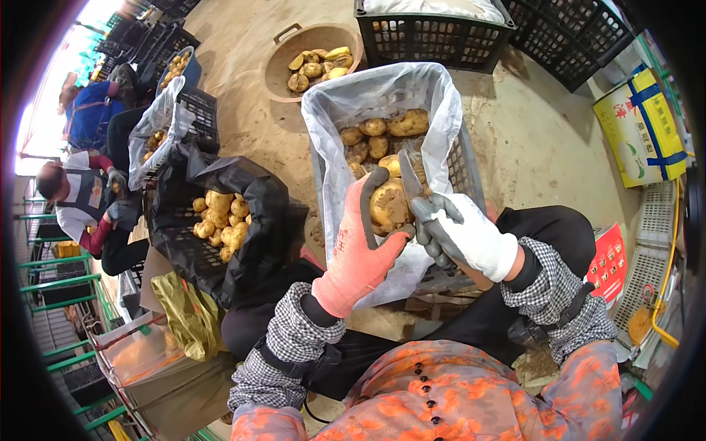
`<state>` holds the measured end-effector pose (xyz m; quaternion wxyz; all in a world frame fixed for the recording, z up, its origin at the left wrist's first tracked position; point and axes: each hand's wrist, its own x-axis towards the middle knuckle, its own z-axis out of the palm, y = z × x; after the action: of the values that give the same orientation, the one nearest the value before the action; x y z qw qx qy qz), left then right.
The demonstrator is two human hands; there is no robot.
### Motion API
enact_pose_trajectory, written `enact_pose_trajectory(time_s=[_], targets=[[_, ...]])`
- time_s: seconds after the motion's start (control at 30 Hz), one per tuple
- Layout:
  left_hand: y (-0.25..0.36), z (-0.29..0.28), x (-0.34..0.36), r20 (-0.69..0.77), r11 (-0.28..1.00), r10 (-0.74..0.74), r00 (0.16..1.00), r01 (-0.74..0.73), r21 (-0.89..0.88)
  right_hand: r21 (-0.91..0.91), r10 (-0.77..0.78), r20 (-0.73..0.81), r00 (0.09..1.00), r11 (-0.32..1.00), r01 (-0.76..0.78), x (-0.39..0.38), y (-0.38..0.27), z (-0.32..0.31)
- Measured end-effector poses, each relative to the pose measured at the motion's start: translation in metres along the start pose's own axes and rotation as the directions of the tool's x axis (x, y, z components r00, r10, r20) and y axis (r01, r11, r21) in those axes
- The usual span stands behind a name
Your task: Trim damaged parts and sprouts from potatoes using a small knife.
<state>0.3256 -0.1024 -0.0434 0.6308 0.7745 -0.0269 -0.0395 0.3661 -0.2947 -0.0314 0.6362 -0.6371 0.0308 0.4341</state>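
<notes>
My left hand, in a coral glove with a grey palm, is closed around a large potato with brown dirt on its skin. My right hand, in a white glove with grey fingertips, grips a knife. Its broad, soiled blade points away from me, at the potato's right side; whether it touches the skin I cannot tell. Both hands are over a crate lined with a white plastic bag. Several dirty potatoes lie inside. The knife's handle is hidden in my fist.
Left of me, a crate lined with black plastic holds cleaner-looking potatoes. A tan basin of potato pieces stands beyond. Black crates are at the back, a yellow box to the right. Co-workers sit at far left.
</notes>
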Motion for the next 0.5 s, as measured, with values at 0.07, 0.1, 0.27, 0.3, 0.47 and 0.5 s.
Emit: enact_pose_trajectory(time_s=[0.07, 0.1, 0.27, 0.3, 0.47, 0.5], targets=[[0.0, -0.002, 0.001, -0.013, 0.981, 0.085, 0.996, -0.081, 0.177, -0.114, -0.122, 0.065, 0.99, 0.985, 0.129, 0.001, -0.003, 0.0], [0.0, -0.002, 0.001, -0.012, 0.957, 0.131, 0.991, -0.123, 0.263, -0.269, -0.143, 0.049, 0.989, 0.951, 0.151, 0.003, -0.004, 0.0], [0.005, -0.008, 0.001, 0.013, 0.99, 0.028, 1.0, -0.03, 0.139, -0.603, -0.567, 0.119, 0.815, 0.61, 0.513, 0.007, -0.003, 0.002], [0.006, -0.008, 0.001, 0.007, 0.99, 0.018, 1.0, -0.019, 0.137, -0.375, -0.357, 0.089, 0.93, 0.853, 0.363, 0.003, -0.003, 0.002], [0.008, -0.006, 0.004, -0.096, 0.921, -0.139, 0.986, 0.093, -0.379, 0.159, -0.148, 0.092, 0.985, 0.978, 0.133, -0.003, -0.012, 0.013], [0.006, -0.005, 0.006, -0.119, 0.897, -0.151, 0.981, 0.085, -0.434, 0.098, -0.116, 0.089, 0.989, 0.989, 0.107, -0.004, -0.014, 0.014]])
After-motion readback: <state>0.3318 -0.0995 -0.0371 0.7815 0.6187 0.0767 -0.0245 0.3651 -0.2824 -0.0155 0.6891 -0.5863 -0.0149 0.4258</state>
